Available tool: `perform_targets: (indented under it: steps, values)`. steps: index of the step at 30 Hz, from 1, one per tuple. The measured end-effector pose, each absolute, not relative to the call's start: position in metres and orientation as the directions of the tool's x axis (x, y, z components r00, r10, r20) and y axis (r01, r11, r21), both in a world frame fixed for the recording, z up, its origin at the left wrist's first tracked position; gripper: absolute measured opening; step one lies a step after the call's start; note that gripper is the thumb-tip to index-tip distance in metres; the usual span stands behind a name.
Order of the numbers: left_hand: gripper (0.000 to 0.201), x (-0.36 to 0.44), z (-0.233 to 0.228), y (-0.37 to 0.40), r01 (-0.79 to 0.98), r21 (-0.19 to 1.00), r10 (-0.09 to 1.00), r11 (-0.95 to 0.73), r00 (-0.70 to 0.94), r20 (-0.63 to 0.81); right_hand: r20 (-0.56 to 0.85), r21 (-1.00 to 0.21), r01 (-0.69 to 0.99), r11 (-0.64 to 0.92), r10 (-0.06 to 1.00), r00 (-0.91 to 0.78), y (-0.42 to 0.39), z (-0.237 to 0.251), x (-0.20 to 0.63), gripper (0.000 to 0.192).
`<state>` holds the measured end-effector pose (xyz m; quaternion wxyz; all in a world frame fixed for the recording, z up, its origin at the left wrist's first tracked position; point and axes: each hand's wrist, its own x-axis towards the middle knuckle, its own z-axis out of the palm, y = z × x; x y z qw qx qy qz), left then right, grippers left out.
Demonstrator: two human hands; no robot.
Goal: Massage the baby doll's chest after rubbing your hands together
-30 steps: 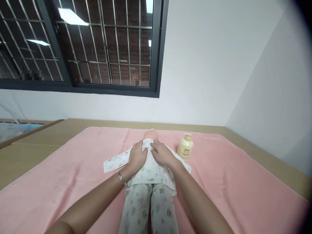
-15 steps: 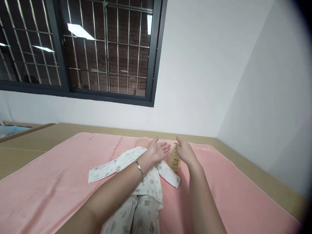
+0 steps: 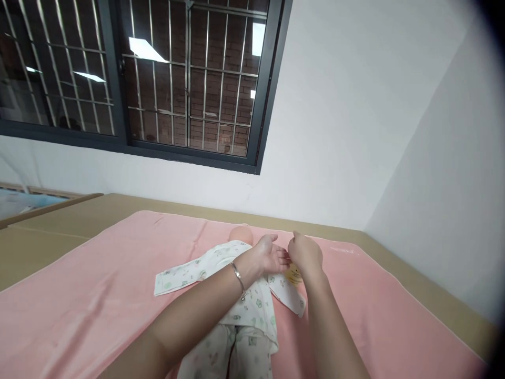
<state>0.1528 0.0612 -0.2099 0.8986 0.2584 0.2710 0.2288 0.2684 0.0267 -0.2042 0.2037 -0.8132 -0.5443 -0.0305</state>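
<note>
Under right hand (image 3: 305, 253), seemingly, bottle (image 3: 292, 275)

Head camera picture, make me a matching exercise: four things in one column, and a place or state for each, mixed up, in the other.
Things:
1. doll
2. bottle
3. left hand
4. towel

Places or states:
A. palm up, open, beside the bottle
B. pink, spread over the table
C. lying on its back, in printed baby clothes
D. mostly hidden under the right hand

Pairs: 1-C, 2-D, 3-A, 4-B
</note>
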Motion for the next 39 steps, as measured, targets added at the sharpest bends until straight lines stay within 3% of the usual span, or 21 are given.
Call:
perform_targets:
  steps: [5, 10, 14, 16, 20, 22, 24, 26, 29, 33, 36, 39]
  values:
    - [0.065, 0.091, -0.205, 0.042, -0.293, 0.589, 0.574, 0.753, 0.731, -0.369, 0.182, -0.274, 0.860, -0.431, 0.854, 0.487, 0.036, -0.193, 0.261, 0.038]
    - [0.056, 0.045, -0.192, 0.028, -0.438, 0.529, 0.639, 0.727, 0.713, -0.288, 0.218, -0.255, 0.852, -0.458, 0.831, 0.512, 0.038, -0.199, 0.266, 0.036]
    - [0.053, 0.024, -0.174, 0.013, -0.460, 0.576, 0.661, 0.676, 0.723, -0.199, 0.224, -0.244, 0.858, -0.453, 0.834, 0.504, 0.038, -0.205, 0.273, 0.036]
    - [0.051, 0.015, -0.164, 0.006, -0.469, 0.649, 0.702, 0.599, 0.697, -0.145, 0.255, -0.302, 0.868, -0.394, 0.844, 0.472, 0.036, -0.206, 0.280, 0.040]
    - [0.052, 0.005, -0.152, -0.001, -0.396, 0.818, 0.783, 0.418, 0.613, -0.104, 0.421, -0.586, 0.799, -0.137, 0.791, 0.444, 0.013, -0.196, 0.283, 0.045]
    - [0.052, 0.005, -0.154, -0.002, -0.386, 0.824, 0.787, 0.415, 0.607, -0.112, 0.520, -0.668, 0.744, 0.002, 0.716, 0.465, -0.006, -0.186, 0.269, 0.043]
    - [0.051, 0.009, -0.159, -0.005, -0.408, 0.773, 0.765, 0.486, 0.626, -0.150, 0.604, -0.675, 0.726, 0.133, 0.665, 0.440, -0.025, -0.179, 0.244, 0.041]
    - [0.050, 0.014, -0.164, -0.010, -0.415, 0.716, 0.728, 0.561, 0.658, -0.189, 0.697, -0.606, 0.744, 0.279, 0.637, 0.329, -0.040, -0.178, 0.211, 0.041]
    - [0.050, 0.015, -0.167, -0.021, -0.436, 0.690, 0.687, 0.578, 0.717, -0.122, 0.745, -0.403, 0.775, 0.486, 0.666, -0.030, -0.053, -0.189, 0.157, 0.049]
    - [0.056, -0.001, -0.153, -0.029, -0.489, 0.708, 0.762, 0.509, 0.638, -0.107, 0.706, -0.183, 0.709, 0.681, 0.593, -0.387, -0.073, -0.209, 0.105, 0.069]
    - [0.053, -0.010, -0.140, -0.030, -0.522, 0.753, 0.820, 0.400, 0.570, -0.040, 0.689, -0.080, 0.608, 0.790, 0.485, -0.539, -0.095, -0.213, 0.089, 0.083]
    - [0.051, -0.004, -0.140, -0.042, -0.519, 0.818, 0.862, 0.249, 0.504, 0.058, 0.695, -0.004, 0.620, 0.785, 0.448, -0.563, -0.110, -0.210, 0.089, 0.074]
